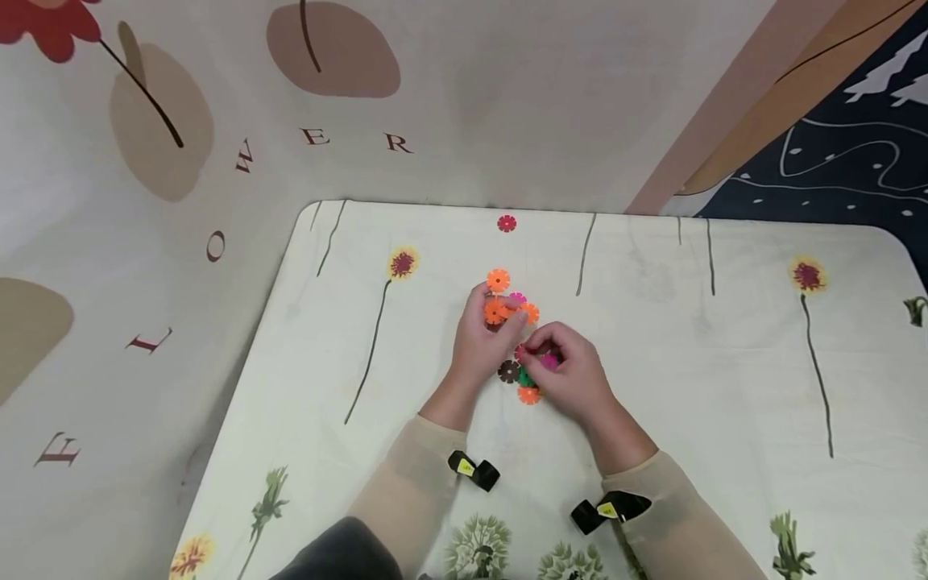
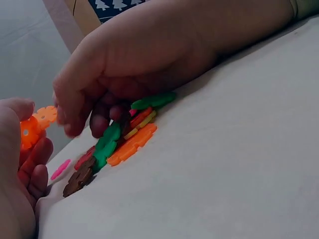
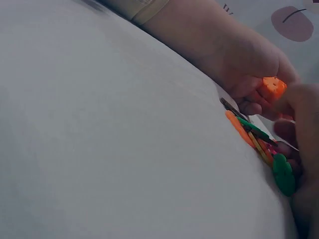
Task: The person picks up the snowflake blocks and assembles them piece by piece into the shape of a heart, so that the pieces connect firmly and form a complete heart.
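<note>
Currently | my left hand [image 1: 482, 342]: fingers curled round orange flower discs [image 1: 496, 312] | right hand [image 1: 576, 370]: fingers bent over coloured discs [image 1: 525, 377], hold unclear

Dark red serif capitals on pale backdrop [image 1: 507, 121] behind worktop [image 1: 689, 403]. From lower left, curving up and rightward: F [image 1: 58, 449], L [image 1: 150, 341], O [image 1: 215, 246], W [image 1: 245, 156], E [image 1: 315, 137], R [image 1: 398, 143]. Together read FLOWER, letters spaced well apart. Right wrist view: small lettering [image 3: 228, 9] on backdrop, near top edge, too blurred to read. Yellow labels [image 1: 465, 467] on black wrist devices [image 1: 483, 475]; any marking too small to make out.
</note>
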Tool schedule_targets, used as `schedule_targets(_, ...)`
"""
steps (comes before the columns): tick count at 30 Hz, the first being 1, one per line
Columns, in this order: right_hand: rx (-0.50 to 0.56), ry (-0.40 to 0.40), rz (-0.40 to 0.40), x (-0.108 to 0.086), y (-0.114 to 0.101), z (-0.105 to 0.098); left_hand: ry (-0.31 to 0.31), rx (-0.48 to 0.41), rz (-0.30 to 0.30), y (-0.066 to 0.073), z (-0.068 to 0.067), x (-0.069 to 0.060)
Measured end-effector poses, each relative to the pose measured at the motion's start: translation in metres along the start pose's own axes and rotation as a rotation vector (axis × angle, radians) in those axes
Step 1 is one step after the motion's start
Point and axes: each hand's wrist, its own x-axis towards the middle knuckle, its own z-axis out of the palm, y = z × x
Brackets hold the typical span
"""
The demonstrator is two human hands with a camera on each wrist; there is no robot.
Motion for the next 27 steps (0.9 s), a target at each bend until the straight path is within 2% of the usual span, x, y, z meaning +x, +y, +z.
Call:
schedule_targets(3, -0.168, -0.121, -0.138, 0.0001, 0.0034, -0.0002, 0.013, -0.024, 0.009, -0.0001, -0.0001, 0.0010)
schedule_targets(5, -0.250, -0.173, -0.204, 0.0004, 0.0045, -0.0006, 0.023, -0.028, -0.002, 0.0006, -0.0001, 0.0012)
schedule_targets(7, -0.290, -0.209, -0.239, 0.0004, 0.0045, -0.0010, 0.034, -0.033, -0.007, 0.0010, 0.0000, 0.0017)
schedule_targets(10, -0.313, -0.230, -0.244, 0.0000, 0.0034, -0.0012, 0.049, -0.042, -0.012, 0.0020, -0.0002, 0.0018)
schedule_targets(17, -0.308, -0.179, -0.211, 0.0024, 0.0034, 0.0005, 0.041, -0.051, 0.014, 0.0043, -0.0016, 0.0023)
schedule_targets(24, -0.251, -0.077, -0.180, 0.0030, 0.0011, 0.0009, 0.039, -0.025, 0.008, 0.0054, -0.0011, 0.0025)
schedule_targets(27, -0.233, -0.060, -0.157, 0.0025, 0.0005, -0.0005, 0.036, -0.021, 0.008, 0.0056, -0.0006, 0.0021)
